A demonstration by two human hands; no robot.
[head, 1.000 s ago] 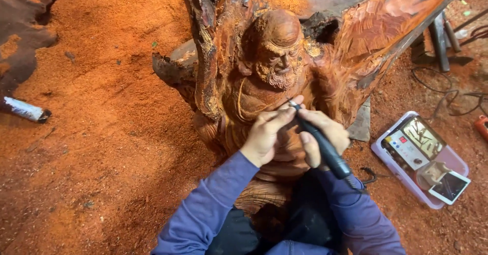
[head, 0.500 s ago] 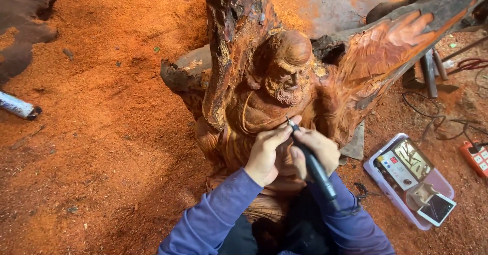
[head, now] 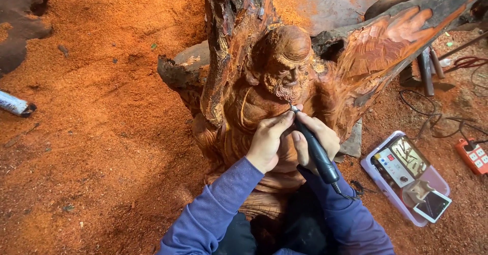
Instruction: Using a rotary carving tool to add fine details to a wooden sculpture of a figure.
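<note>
From the head camera, a reddish wooden carving [head: 269, 97] of a bearded, bald figure stands upright among orange sawdust [head: 101, 107], worked out of a rough stump with a bark-covered limb [head: 223, 46] rising in front of the figure's shoulder and a carved open palm [head: 401, 31] spreading to the upper right. The right hand [head: 317, 140] is clenched around a slim black rotary tool [head: 312, 146], held like a pen, its fine tip touching the carving just under the beard. The tool's cord leaves its rear end near the right sleeve. The left hand [head: 267, 140] rests against the figure's chest just beside the tool, fingers curled and thumb braced near the tip; it steadies rather than grasps, and whether it pinches the tool itself cannot be told. Both arms wear blue sleeves [head: 213, 214]. To the right on the ground lies a shallow pale tray [head: 373, 171] holding a control box [head: 396, 163] and a phone [head: 432, 204]. Farther right sits an orange power strip [head: 473, 156] with dark cables [head: 432, 118] trailing near it. At the far left edge lies a white cylinder [head: 15, 103] on the sawdust.
</note>
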